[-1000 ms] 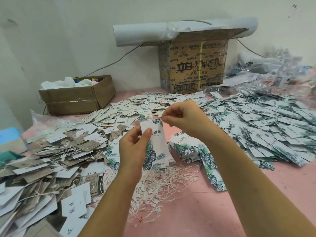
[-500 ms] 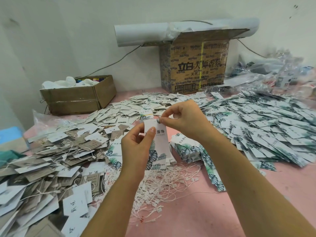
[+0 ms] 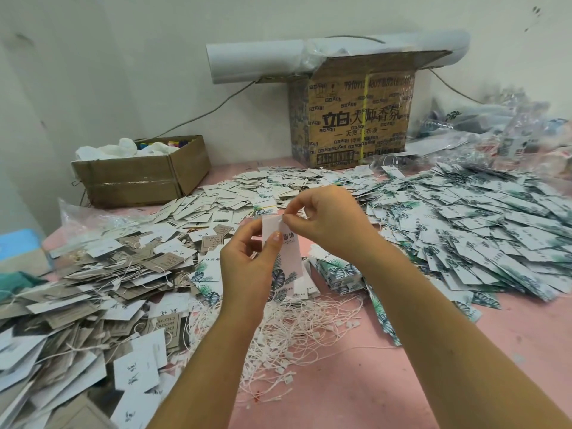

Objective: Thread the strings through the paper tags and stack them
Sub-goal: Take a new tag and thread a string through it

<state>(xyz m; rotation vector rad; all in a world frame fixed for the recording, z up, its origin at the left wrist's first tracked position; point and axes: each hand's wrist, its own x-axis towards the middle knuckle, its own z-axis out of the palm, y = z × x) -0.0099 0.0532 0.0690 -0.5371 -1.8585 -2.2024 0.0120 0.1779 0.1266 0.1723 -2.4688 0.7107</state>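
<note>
The right hand [image 3: 328,221] has closed onto the top edge of the paper tag [image 3: 291,258], its fingers [image 3: 294,218] pinching there. The left hand [image 3: 247,264] pinches the tag's side, above the loose strings [image 3: 297,332] on the tabletop [image 3: 402,382], with tag heaps [image 3: 479,230] on both sides. A low box [image 3: 139,178] holds white cloth [image 3: 123,148].

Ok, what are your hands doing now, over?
Left hand holds white leaf-print paper tag upright. Right hand pinches at tag's top edge; string too thin to see. Loose white string pile lies below, not in the way.

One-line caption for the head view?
Left hand holds a paper tag; right hand pinches at its top, above loose strings.
</note>
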